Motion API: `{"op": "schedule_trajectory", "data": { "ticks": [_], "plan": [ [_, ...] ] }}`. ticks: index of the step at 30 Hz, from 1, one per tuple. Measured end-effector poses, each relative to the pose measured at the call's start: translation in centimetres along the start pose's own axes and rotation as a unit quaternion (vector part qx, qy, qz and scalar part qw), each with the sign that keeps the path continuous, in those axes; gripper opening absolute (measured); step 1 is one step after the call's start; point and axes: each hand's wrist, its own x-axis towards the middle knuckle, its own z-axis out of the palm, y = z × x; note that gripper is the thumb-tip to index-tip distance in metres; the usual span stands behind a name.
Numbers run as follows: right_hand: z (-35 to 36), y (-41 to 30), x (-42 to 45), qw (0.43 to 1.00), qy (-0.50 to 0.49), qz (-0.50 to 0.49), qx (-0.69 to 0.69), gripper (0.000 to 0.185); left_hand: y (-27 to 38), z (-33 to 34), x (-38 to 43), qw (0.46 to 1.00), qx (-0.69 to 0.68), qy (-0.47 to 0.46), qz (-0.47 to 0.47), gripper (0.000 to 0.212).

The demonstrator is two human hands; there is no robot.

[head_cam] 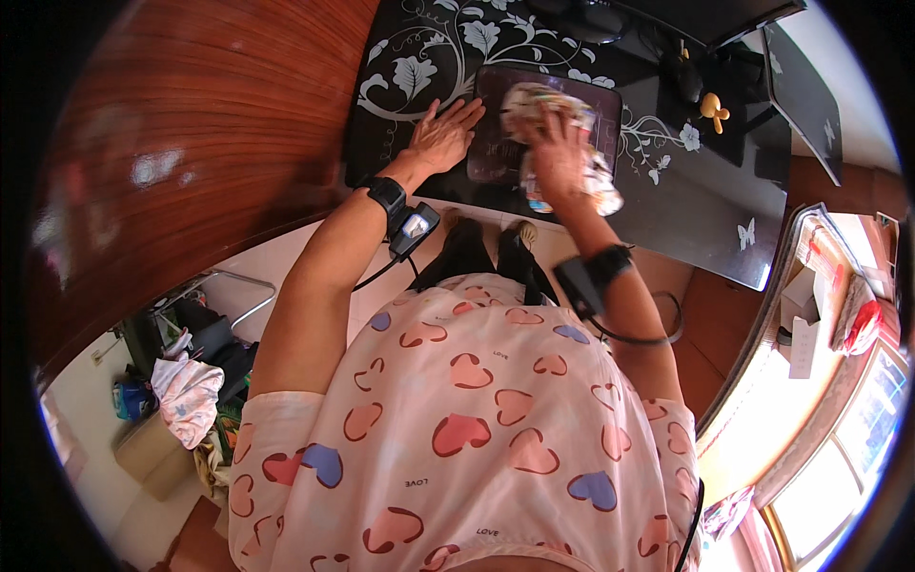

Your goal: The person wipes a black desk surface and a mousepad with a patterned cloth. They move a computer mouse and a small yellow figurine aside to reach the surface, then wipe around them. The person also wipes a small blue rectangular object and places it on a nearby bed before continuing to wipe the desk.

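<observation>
My right hand (561, 154) lies on a crumpled multicoloured cloth (547, 104), pressing it against a dark rectangular mat or pad (493, 154); hand and cloth are a little blurred. The cloth bunches out above the fingers and below the palm. The pad rests on a glossy black table (672, 211) with white leaf and flower patterns. Just left of the pad, my left hand (444, 136) is laid on the black top with its fingers apart, holding nothing.
A monitor (708, 14) on a stand is at the back. An orange figurine (713, 107) and a dark object (684, 75) stand at the right back. A brown wood-grain panel (236, 93) rises at the left. Cables hang from devices strapped to both wrists.
</observation>
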Motion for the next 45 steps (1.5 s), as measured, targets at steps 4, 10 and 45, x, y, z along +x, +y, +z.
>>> {"op": "schedule_trajectory", "data": {
  "ticks": [4, 10, 45],
  "plan": [
    [1.5, -2.6, 1.3, 0.995, -0.101, -0.005, -0.015, 0.055, 0.1, -0.3, 0.1, 1.000, -0.010, -0.005, -0.010, 0.050],
    [-1.8, 6.3, -1.0, 0.981, -0.138, 0.097, -0.099, 0.057, 0.4, -0.2, 0.0, 1.000, -0.022, -0.009, -0.015, 0.051],
    [-14.4, 10.4, -6.2, 0.889, 0.347, 0.142, 0.261, 0.040, 0.5, 0.5, 0.1, 1.000, 0.004, -0.004, -0.014, 0.054]
  ]
}}
